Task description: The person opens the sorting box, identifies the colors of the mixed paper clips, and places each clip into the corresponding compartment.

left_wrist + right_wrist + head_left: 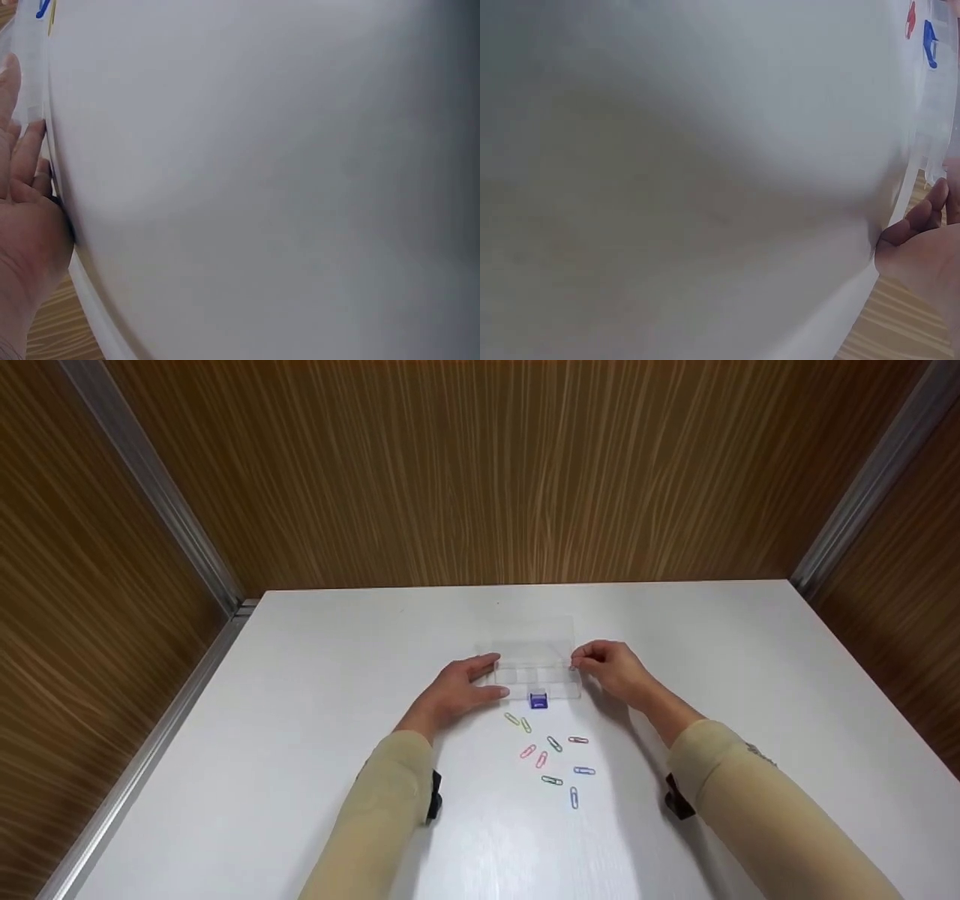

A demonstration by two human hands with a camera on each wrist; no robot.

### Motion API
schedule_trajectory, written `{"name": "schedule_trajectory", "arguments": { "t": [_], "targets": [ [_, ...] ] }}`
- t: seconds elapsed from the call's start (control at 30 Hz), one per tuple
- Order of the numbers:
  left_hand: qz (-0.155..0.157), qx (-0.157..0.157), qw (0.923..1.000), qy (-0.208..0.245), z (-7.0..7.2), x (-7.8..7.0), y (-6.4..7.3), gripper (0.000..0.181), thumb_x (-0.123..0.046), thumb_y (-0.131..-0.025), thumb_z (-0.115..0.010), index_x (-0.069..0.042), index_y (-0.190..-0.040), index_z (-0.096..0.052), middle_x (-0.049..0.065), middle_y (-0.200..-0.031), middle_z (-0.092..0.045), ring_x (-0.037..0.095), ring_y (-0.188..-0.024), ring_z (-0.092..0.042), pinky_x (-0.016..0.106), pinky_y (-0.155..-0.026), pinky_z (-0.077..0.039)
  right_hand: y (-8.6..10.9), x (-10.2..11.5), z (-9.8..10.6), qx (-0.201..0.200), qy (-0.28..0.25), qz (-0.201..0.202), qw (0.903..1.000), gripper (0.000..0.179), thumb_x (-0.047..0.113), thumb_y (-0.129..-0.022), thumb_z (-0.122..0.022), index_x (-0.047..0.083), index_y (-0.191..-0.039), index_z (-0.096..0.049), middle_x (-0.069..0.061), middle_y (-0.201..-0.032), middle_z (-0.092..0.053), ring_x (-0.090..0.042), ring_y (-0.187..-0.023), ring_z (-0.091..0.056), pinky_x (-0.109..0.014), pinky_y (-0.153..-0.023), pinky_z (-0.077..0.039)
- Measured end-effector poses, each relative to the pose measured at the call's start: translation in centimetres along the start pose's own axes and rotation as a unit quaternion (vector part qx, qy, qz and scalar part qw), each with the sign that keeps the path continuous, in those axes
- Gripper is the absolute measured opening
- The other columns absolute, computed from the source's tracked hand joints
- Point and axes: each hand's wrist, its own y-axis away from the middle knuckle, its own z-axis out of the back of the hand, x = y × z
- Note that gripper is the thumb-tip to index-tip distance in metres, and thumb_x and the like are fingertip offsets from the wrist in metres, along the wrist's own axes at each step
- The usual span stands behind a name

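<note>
Mid-frame, the left hand (459,688) touched the clear box (537,676) with extended fingers while the right hand (611,667) pinched its right edge, paper clips (554,744) lying lower.

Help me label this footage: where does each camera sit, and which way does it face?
Head: worn on the head, facing forward and down at the white table, clear case and paper clips; both sleeved forearms, left hand and right hand show.
Left wrist: on that wrist, facing mostly table; the left hand shows at the left edge.
Right wrist: on that wrist, facing mostly table; the right hand shows at the right edge.
Head and right wrist share the blue latch.
</note>
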Motion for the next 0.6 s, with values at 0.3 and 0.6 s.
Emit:
{"name": "schedule_trajectory", "arguments": {
  "t": [0.3,0.6],
  "targets": [
    [0.005,0.003,1.0,-0.003,0.0,0.0,-0.4,0.075,-0.039,-0.095,-0.083,-0.031,-0.161,-0.049,-0.011,-0.161,-0.049,0.017,-0.159,-0.025,0.041,-0.129,-0.019,0.9,-0.6,1.0,0.001,-0.03,0.012,0.9995,0.028,0.016,-0.109,-0.063,0.0,-0.132,-0.062,-0.014,-0.12,-0.062,-0.027,-0.111,-0.055,-0.029,-0.096,-0.05],
    [-0.024,0.009,0.9997,0.006,0.2,0.0,-0.4,0.075,-0.033,-0.095,-0.082,-0.023,-0.162,-0.048,-0.003,-0.16,-0.052,0.017,-0.158,-0.028,0.037,-0.129,-0.02,3.2,-1.4,2.5,0.01,-0.023,0.025,0.9994,0.03,0.019,-0.107,-0.067,0.0,-0.13,-0.064,-0.012,-0.114,-0.065,-0.026,-0.102,-0.057,-0.027,-0.085,-0.051]
  ]
}}
